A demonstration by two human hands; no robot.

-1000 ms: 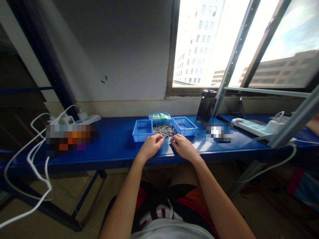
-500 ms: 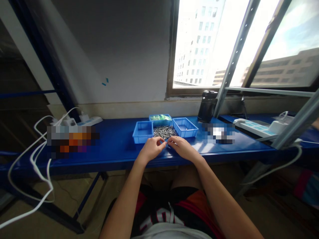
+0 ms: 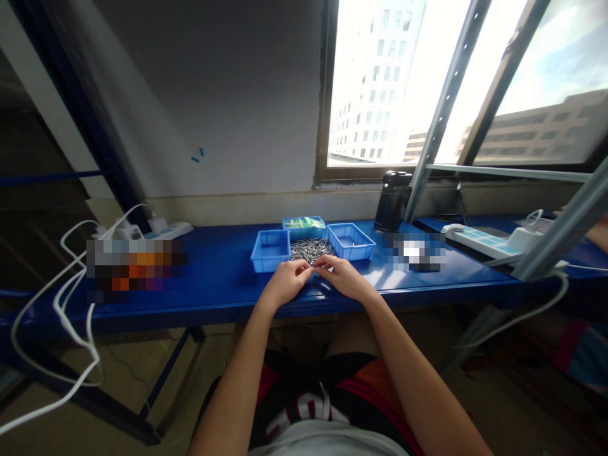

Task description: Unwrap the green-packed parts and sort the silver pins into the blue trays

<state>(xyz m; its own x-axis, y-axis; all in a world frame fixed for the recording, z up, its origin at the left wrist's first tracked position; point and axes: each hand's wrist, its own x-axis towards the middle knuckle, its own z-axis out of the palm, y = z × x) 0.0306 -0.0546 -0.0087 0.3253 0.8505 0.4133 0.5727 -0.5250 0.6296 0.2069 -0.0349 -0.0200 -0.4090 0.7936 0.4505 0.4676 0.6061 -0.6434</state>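
Observation:
Just in front of a pile of small silvery metal pieces (image 3: 311, 249), which look like screws or rivets, my two hands meet at the fingertips. The fingers of my left hand (image 3: 287, 280) are pinched together, and those of my right hand (image 3: 342, 277) close in against them. Whatever lies between the fingertips is too small to make out. A blue bin (image 3: 270, 261) stands left of the pile and another blue bin (image 3: 351, 252) right of it. Behind the pile a third blue bin (image 3: 304, 233) holds green-tinted plastic packaging (image 3: 304, 223).
The blue table (image 3: 213, 253) carries a black flask (image 3: 393, 201) near the window and a blurred-out item (image 3: 414, 252) to the right. White power strips (image 3: 479, 240) lie at both sides, with loose white cables (image 3: 71, 329) hanging at the left. A metal post (image 3: 560, 221) rises at the right.
My fingertips have drawn closer together, the right hand moving slightly left. The view has shifted a little; bins and pile look the same.

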